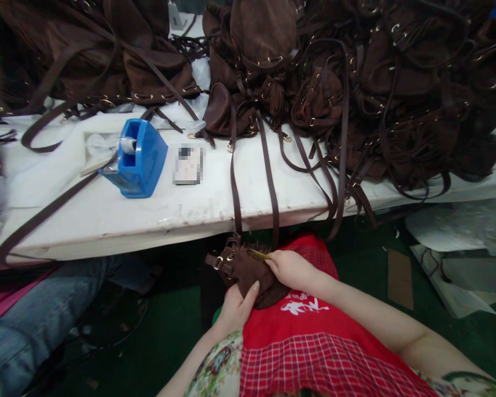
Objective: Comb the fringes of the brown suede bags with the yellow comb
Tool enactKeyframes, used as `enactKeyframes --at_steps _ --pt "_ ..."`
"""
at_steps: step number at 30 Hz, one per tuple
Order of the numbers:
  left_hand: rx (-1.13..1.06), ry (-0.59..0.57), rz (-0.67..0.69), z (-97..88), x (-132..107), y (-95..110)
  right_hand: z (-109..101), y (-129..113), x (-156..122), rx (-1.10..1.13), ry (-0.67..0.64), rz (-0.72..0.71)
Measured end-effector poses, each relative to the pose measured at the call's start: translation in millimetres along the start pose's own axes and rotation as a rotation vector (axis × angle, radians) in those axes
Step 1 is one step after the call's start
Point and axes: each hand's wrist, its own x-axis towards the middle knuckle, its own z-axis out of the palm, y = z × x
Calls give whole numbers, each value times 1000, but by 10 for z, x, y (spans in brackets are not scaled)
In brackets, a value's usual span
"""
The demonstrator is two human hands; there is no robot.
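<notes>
Bag of dark brown, suede-like material with gold-coloured metal fittings point(268, 286) lies at the near centre, below the table edge and against the person's bright red apron with checked panels point(289, 336). Left hand point(236, 306) is clamped on the bag's near left side, thumb pressed on the visible face; the fingers behind are hidden. Right hand point(289, 270) has its fingertips closed on a slim yellow tool point(259, 255), whose tip meets the bag's upper part; the tool's type cannot be determined.

Two flat, dark brown straps point(268, 182) cross the long white-covered table point(190, 209) and drop over its near edge towards the bag; whether they join it cannot be determined.

On the table, left of centre, stands a blue plastic tape dispenser point(151, 160). Just right of it lies a pale rectangular object, pixelated point(189, 168). Heaped dark brown bags with tassels and straps point(413, 82) occupy the far side. At near left, a co-worker's blue denim-clad leg point(28, 320) is visible beneath the table.
</notes>
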Motion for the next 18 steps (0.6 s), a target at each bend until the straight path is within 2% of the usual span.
enactKeyframes --at_steps 4,8,10,14,18 --pt "19 9 13 -6 -52 -23 313 51 364 -205 -131 92" --pt "11 47 9 -33 -102 -21 479 152 582 -224 -171 135" --pt "17 71 18 -40 -119 -22 513 194 666 -213 -192 161" --pt "128 42 65 -43 -158 -48 519 359 794 -156 -306 277" --pt "125 42 57 -86 -199 -54 453 572 678 -97 -375 382"
